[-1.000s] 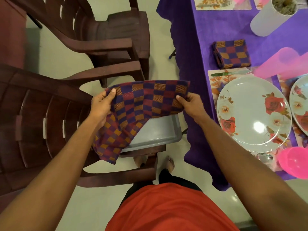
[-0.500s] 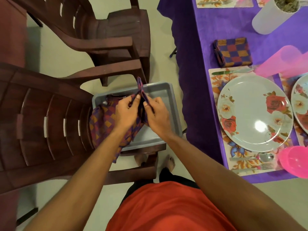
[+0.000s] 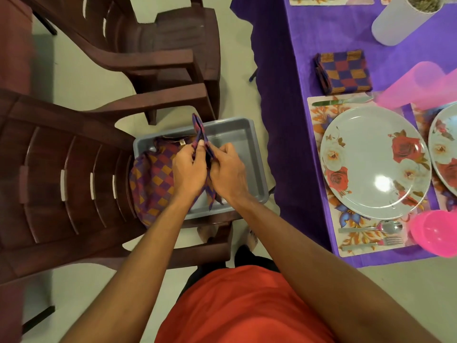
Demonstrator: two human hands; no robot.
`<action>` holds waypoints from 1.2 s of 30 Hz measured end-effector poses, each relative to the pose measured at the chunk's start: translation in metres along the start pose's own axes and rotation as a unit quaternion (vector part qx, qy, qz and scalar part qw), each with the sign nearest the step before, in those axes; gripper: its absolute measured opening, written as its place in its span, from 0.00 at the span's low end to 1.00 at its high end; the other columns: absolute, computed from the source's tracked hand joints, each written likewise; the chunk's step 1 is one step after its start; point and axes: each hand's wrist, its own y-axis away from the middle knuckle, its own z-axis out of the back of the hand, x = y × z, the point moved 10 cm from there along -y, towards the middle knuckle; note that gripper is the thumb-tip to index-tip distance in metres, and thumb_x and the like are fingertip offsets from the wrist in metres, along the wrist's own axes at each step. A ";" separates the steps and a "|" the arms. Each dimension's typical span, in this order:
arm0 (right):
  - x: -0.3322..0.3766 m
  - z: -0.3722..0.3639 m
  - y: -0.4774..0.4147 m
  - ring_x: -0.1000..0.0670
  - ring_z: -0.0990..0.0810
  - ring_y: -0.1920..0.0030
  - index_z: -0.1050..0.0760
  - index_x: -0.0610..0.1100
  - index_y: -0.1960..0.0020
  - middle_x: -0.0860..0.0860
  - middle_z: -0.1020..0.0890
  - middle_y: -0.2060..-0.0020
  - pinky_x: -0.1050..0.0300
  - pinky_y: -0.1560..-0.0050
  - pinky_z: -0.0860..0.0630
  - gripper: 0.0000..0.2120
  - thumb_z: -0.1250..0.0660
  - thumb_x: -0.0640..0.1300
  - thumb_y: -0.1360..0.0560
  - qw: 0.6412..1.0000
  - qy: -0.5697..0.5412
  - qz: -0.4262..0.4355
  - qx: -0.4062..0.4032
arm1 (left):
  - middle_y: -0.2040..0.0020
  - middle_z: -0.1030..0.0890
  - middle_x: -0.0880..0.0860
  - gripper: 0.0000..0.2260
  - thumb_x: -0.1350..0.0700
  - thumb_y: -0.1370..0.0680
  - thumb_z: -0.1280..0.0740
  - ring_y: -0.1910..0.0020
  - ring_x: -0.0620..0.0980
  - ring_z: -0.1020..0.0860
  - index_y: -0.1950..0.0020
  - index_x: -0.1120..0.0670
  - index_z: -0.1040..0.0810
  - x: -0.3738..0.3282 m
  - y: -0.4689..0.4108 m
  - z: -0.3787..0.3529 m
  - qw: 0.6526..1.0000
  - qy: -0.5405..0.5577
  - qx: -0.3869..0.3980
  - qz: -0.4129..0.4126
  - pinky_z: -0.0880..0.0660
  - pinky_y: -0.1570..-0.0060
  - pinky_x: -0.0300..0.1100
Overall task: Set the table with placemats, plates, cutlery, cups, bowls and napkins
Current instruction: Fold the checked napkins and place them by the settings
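Left hand (image 3: 189, 169): fingers and thumb curled round the upper edge of the napkin (image 3: 153, 179), pinching the fold.
Right hand (image 3: 227, 173): closed on the same fold from the other side, knuckles just beside the left hand.
Napkin: checked purple, red and orange cloth, gathered between both hands above the tray (image 3: 235, 142); one narrow folded corner sticks up past the fingers, and the loose part hangs over the tray's left rim.
Tray: grey plastic, resting on the seat of the near chair (image 3: 61, 181).
Second chair (image 3: 173, 45): the same brown plastic, just behind the near one.
Surface (image 3: 321, 40): covered by a purple cloth, to the right of the chairs.
Folded napkin (image 3: 343, 71): same check pattern, lying flat on the cloth just beyond the placemat (image 3: 319, 112).
Plate (image 3: 376, 162): white with red roses, centred on the flowered placemat.
Knife (image 3: 341, 102): on the placemat's far edge, beside the plate.
Spoon (image 3: 371, 229) and fork (image 3: 371, 243): side by side on the placemat's near edge.
Pink bowl (image 3: 435, 233): just right of the spoon and fork.
Pink cup (image 3: 415, 85): beyond the plate, near the knife tip.
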 end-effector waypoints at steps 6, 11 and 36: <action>0.000 0.004 -0.001 0.53 0.25 0.62 0.25 0.45 0.47 0.51 0.28 0.54 0.58 0.64 0.25 0.12 0.43 0.51 0.16 0.999 0.039 -0.037 0.002 | 0.60 0.22 0.52 0.17 0.49 0.16 0.41 0.62 0.49 0.24 0.55 0.58 0.21 -0.024 0.011 -0.009 0.993 -0.071 0.028 -0.090 0.27 0.62 0.47; 0.004 0.006 -0.002 0.57 0.30 0.65 0.27 0.44 0.42 0.51 0.30 0.53 0.67 0.69 0.37 0.13 0.40 0.53 0.17 0.993 0.114 -0.019 -0.002 | 0.59 0.22 0.50 0.16 0.49 0.15 0.43 0.61 0.46 0.23 0.54 0.55 0.21 -0.023 0.010 -0.014 0.997 -0.048 0.034 -0.053 0.30 0.63 0.39; -0.065 0.004 -0.031 0.45 0.24 0.34 0.27 0.52 0.34 0.49 0.19 0.40 0.38 0.29 0.30 0.28 0.30 0.33 0.31 0.887 -0.391 -0.161 0.188 | 0.58 0.15 0.46 0.09 0.61 0.16 0.40 0.56 0.43 0.18 0.50 0.55 0.20 -0.009 -0.004 0.008 0.944 0.276 0.156 0.093 0.23 0.49 0.39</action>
